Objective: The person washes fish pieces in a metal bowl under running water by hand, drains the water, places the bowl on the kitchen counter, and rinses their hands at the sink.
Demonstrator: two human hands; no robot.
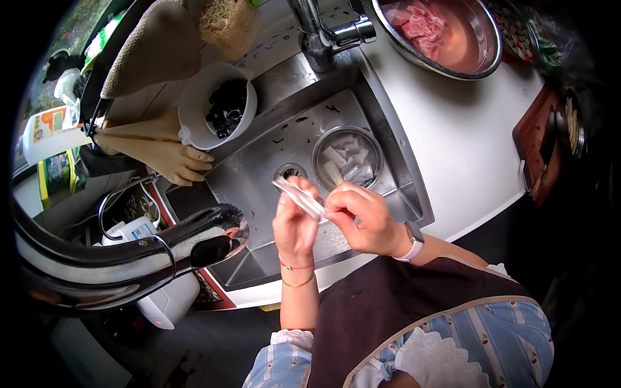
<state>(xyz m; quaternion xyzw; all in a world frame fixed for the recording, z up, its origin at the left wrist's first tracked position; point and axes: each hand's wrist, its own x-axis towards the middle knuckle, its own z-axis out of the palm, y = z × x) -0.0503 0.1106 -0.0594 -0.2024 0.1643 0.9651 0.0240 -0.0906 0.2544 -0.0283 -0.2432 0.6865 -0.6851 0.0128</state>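
Over the steel sink (272, 139), my two hands hold a thin, pale silvery strip, perhaps a piece of fish; motion blurs it. The thumb and fingers of my left hand (296, 223) close around its length from below. At its lower right end, my right hand (365, 220) pinches it between thumb and bent index finger. Just behind the hands, a round bowl (315, 160) stands in the sink, holding several silvery-white fish pieces (352, 155). The drain (289, 171) lies beyond my left fingertips, and dark scraps dot the sink floor.
A chrome faucet (317, 39) rises behind the sink. A white bowl (191, 116) of black pieces and rubber gloves (155, 149) are at left, above a glossy black curved tube (129, 265). At right are a metal bowl (497, 45) of raw meat and a reddish-brown board (533, 123).
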